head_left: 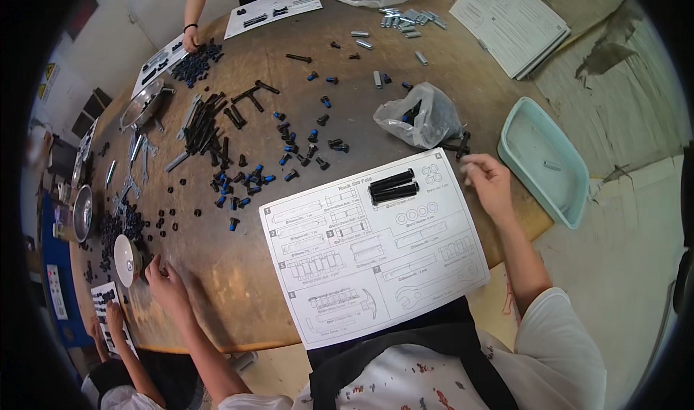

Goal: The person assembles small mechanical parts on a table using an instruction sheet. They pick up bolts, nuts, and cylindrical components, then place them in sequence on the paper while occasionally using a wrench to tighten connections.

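Parts sheet on the table, hands at either side

Two bolts [393, 186] lie on the sheet [372, 247]; right hand [489, 182] at its 2 o'clock corner, bag [421, 115] at 12, tray [543, 160] at 3, left hand [166, 280] at 9.

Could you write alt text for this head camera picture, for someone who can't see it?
Seen from above, a person's right hand touches the corner of a printed parts sheet holding two black bolts, while the left hand reaches toward small black parts on a round wooden table.

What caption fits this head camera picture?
Right hand at parts sheet corner, left hand by small black nuts.
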Tool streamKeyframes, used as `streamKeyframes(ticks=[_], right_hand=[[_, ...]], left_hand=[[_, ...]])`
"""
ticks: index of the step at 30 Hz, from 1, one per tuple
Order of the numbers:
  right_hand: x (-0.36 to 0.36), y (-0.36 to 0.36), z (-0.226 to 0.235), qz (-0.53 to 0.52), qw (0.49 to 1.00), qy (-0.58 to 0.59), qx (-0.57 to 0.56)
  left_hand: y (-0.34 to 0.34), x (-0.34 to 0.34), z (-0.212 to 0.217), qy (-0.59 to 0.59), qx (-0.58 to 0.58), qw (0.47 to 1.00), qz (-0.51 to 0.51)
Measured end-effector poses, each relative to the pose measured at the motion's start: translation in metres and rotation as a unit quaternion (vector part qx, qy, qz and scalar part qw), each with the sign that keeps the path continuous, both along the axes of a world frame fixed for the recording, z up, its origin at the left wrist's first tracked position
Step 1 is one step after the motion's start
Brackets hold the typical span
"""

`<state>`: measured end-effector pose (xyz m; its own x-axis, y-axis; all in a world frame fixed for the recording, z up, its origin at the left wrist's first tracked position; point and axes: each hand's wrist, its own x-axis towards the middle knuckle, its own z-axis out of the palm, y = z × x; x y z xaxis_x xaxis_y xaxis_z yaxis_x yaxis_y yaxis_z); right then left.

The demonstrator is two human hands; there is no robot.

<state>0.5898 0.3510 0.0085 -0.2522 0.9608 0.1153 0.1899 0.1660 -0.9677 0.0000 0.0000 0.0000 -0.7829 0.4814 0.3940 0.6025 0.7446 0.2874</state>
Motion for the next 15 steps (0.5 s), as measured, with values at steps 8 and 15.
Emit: streamKeyframes(ticks=[8,15], right_hand=[[-0.058,-0.013,0.047,0.2,0.908,-0.32,0.181],[-0.065,0.01,0.032,0.309,0.869,-0.312,0.23]], left_hand=[[0.213,0.262,0.058,-0.302,0.039,0.826,-0.474],[0.251,0.318,0.018,-0.228,-0.024,0.82,-0.524]])
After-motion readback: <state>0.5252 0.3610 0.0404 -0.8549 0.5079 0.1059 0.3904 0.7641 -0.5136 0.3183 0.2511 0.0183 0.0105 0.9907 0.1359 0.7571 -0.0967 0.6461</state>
